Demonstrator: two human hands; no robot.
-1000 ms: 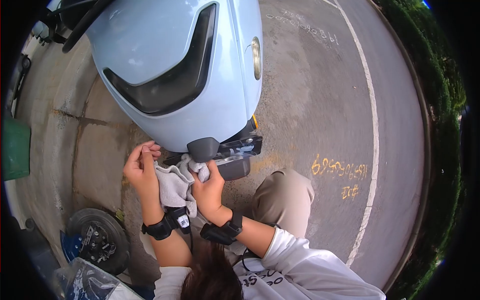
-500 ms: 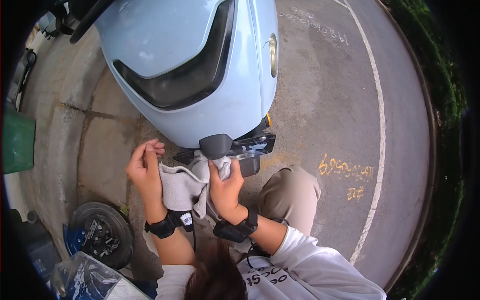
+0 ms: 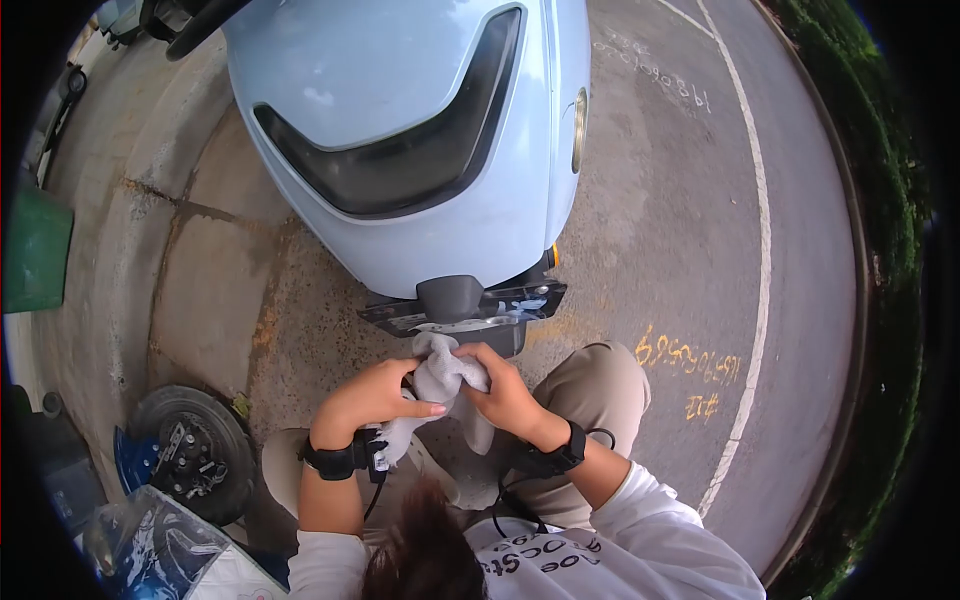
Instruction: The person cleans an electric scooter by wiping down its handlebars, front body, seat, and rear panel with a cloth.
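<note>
A light grey cloth (image 3: pixel 437 372) is bunched up between my two hands, with loose ends hanging below. My left hand (image 3: pixel 375 394) grips it from the left side, thumb across the front. From the right, my right hand (image 3: pixel 501 392) holds the cloth with its fingers curled over it. Just beyond the cloth are a dark plate holder (image 3: pixel 540 298) and a dark grey cover piece (image 3: pixel 449 296) at the lower end of a pale blue scooter body (image 3: pixel 430 240). A black V-shaped light panel (image 3: pixel 400 178) runs across that body.
A loose wheel (image 3: pixel 195 450) lies on the ground at left, near clear plastic wrapping (image 3: pixel 150 545). A green bin (image 3: pixel 38 250) stands at the left edge. Yellow and white numbers mark the asphalt at right, beside a white line (image 3: pixel 757 200) and a hedge (image 3: pixel 900 300).
My left hand, previously raised and apart with the cloth draped by its wrist, now grips the cloth. My right hand has drawn the cloth back from the cover piece. The view has shifted slightly.
</note>
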